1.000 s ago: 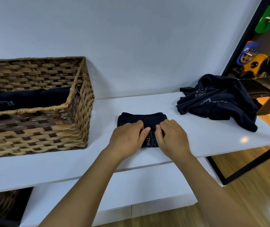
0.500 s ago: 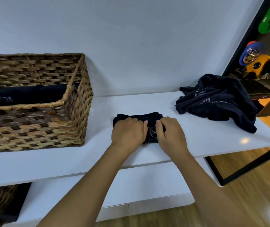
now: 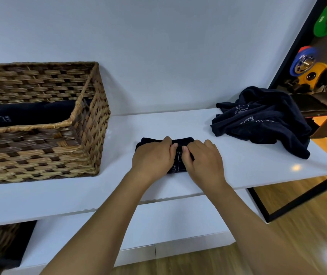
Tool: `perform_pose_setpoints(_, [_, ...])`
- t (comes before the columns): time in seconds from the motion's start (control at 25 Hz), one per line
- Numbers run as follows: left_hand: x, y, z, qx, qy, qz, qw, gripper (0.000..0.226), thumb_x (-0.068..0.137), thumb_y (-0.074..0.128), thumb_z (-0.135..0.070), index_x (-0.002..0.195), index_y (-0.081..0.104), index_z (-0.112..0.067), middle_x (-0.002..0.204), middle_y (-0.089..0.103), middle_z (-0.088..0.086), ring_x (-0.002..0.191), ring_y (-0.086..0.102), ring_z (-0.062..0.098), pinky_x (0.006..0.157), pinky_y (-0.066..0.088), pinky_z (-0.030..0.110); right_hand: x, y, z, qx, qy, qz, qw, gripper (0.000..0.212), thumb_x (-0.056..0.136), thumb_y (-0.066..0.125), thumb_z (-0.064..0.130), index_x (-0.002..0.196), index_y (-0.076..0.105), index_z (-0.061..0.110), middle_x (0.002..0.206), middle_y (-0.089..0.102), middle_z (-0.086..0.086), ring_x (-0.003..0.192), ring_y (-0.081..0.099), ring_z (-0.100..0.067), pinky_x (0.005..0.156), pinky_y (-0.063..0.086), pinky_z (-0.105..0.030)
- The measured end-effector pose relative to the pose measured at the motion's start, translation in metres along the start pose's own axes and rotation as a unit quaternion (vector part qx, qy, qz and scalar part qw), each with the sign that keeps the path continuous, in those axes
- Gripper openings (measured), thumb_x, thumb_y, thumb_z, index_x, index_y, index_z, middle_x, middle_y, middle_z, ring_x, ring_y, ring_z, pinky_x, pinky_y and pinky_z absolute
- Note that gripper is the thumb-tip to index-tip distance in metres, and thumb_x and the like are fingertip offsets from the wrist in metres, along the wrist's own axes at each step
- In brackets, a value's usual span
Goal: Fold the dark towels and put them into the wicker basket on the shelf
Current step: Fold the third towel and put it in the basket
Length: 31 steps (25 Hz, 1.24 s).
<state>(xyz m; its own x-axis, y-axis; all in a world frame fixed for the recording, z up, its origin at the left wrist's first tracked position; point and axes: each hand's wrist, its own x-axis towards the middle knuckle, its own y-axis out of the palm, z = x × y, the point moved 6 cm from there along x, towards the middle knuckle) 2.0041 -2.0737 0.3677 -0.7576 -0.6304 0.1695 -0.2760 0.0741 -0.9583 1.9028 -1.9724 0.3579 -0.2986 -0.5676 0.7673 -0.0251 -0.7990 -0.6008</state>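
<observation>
White shelf (image 3: pixel 238 169) carries the wicker basket (image 3: pixel 91 124) left of the fingers, crumpled towels (image 3: pixel 262 124) to their right. Left hand (image 3: pixel 152 157) and right hand (image 3: pixel 204 157) curl onto the rolled dark towel (image 3: pixel 186 140) beneath. Keep the roll tight, pressure even.

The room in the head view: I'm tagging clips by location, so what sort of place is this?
Probably a gym or fitness studio: coloured weight plates hang at the right, beside a padded bench, and dark towels wait on a white shelf.

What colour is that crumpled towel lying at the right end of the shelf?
Very dark navy, almost black, with pale printed lettering: the crumpled towel, seen in the head view.
</observation>
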Motion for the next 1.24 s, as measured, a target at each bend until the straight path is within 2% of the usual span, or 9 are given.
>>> perform_pose_setpoints(0.16, [-0.021,-0.002,-0.004,0.046,0.040,-0.123,0.990,0.037,0.104,0.026,-0.038,0.085,0.050,-0.017,0.078,0.053,-0.002,0.074,0.048,0.023,0.063,0.038,0.038,0.000,-0.002,0.000,0.033,0.015,0.000,0.999,0.038,0.099,0.049,0.020,0.062,0.046,0.011,0.059,0.043,-0.001,0.058,0.030,-0.023,0.054,0.029,-0.035])
perform_pose_setpoints(0.4, [-0.019,-0.001,-0.001,0.021,0.049,-0.144,0.988,0.035,0.101,0.024,-0.041,0.080,0.041,-0.020,0.073,0.055,-0.003,0.070,0.049,0.024,0.061,0.042,0.041,0.001,-0.006,0.005,0.042,0.046,0.026,0.998,0.036,0.096,0.049,0.021,0.062,0.044,0.012,0.058,0.040,0.002,0.057,0.033,-0.023,0.056,0.024,-0.030])
perform_pose_setpoints(0.56, [-0.031,0.003,-0.004,0.055,0.057,-0.189,0.979,0.032,0.101,0.033,-0.034,0.086,0.055,-0.016,0.083,0.058,0.001,0.077,0.051,0.026,0.065,0.041,0.039,0.006,0.003,-0.003,0.062,0.121,0.138,0.981,0.039,0.098,0.047,0.027,0.061,0.038,0.016,0.055,0.037,0.007,0.056,0.036,-0.021,0.054,0.024,-0.031])
perform_pose_setpoints(0.68, [-0.044,0.008,-0.003,0.066,0.067,-0.204,0.974,0.037,0.101,0.039,-0.042,0.095,0.062,-0.014,0.094,0.059,0.003,0.086,0.050,0.026,0.073,0.039,0.038,0.014,0.013,-0.011,0.089,0.203,0.237,0.946,0.046,0.098,0.049,0.031,0.056,0.038,0.014,0.048,0.038,0.002,0.050,0.034,-0.020,0.050,0.028,-0.033])
perform_pose_setpoints(0.88, [-0.031,0.003,0.005,0.104,0.088,-0.119,0.983,0.066,0.094,0.028,-0.071,0.096,0.067,-0.017,0.091,0.061,-0.002,0.088,0.053,0.022,0.073,0.037,0.033,0.022,0.024,-0.018,0.110,0.268,0.316,0.904,0.047,0.097,0.047,0.035,0.057,0.034,0.014,0.053,0.035,-0.002,0.053,0.031,-0.021,0.053,0.030,-0.032])
perform_pose_setpoints(0.96, [-0.017,-0.001,0.007,0.094,0.091,-0.056,0.990,0.067,0.092,0.026,-0.073,0.094,0.065,-0.018,0.089,0.061,-0.003,0.088,0.053,0.020,0.070,0.030,0.031,0.020,0.016,-0.008,0.039,0.202,0.242,0.948,0.041,0.101,0.040,0.035,0.065,0.042,0.015,0.063,0.046,-0.001,0.062,0.042,-0.023,0.059,0.033,-0.034])
perform_pose_setpoints(1.04, [-0.004,-0.002,0.010,0.049,0.091,0.021,0.994,0.060,0.094,0.032,-0.072,0.091,0.062,-0.020,0.085,0.061,-0.004,0.086,0.056,0.019,0.066,0.034,0.033,0.013,0.007,0.005,-0.072,0.092,0.151,0.982,0.036,0.101,0.034,0.032,0.078,0.054,0.013,0.082,0.052,-0.004,0.076,0.044,-0.026,0.067,0.034,-0.037])
perform_pose_setpoints(1.12, [0.008,-0.002,0.015,-0.008,0.065,0.101,0.993,0.058,0.095,0.035,-0.072,0.080,0.059,-0.020,0.076,0.060,-0.004,0.075,0.058,0.019,0.060,0.038,0.033,-0.001,0.005,0.010,-0.106,0.046,0.129,0.985,0.036,0.102,0.032,0.031,0.091,0.061,0.012,0.092,0.055,-0.005,0.080,0.042,-0.026,0.070,0.035,-0.038])
perform_pose_setpoints(1.24, [0.025,0.000,0.022,-0.056,0.025,0.180,0.982,0.065,0.095,0.031,-0.074,0.069,0.051,-0.017,0.068,0.056,-0.002,0.066,0.055,0.017,0.058,0.036,0.032,-0.005,0.008,0.004,-0.113,0.044,0.135,0.983,0.038,0.102,0.031,0.033,0.095,0.064,0.014,0.089,0.056,-0.004,0.078,0.042,-0.026,0.068,0.036,-0.039])
